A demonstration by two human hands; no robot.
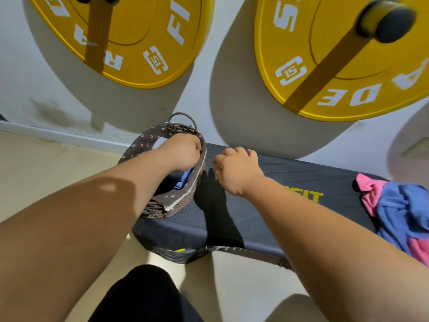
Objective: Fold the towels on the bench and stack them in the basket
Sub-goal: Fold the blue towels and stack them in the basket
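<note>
Towel, blue [182, 181], sits inside the wicker basket [178, 203] at the bench's [313, 173] left end. My left grip [183, 152] is curled in there; I can't tell what it holds. My right grip [236, 170] hovers just beside the basket, loosely curled and empty. Pink and blue towels [399, 210] are heaped at the right end.

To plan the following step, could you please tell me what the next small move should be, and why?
Probably reach the right hand along the bench to the crumpled pink and blue towels at its right end. That hand hovers with nothing in it, a blue towel already lies in the basket under the left hand, and the pile looks unfolded.
</note>
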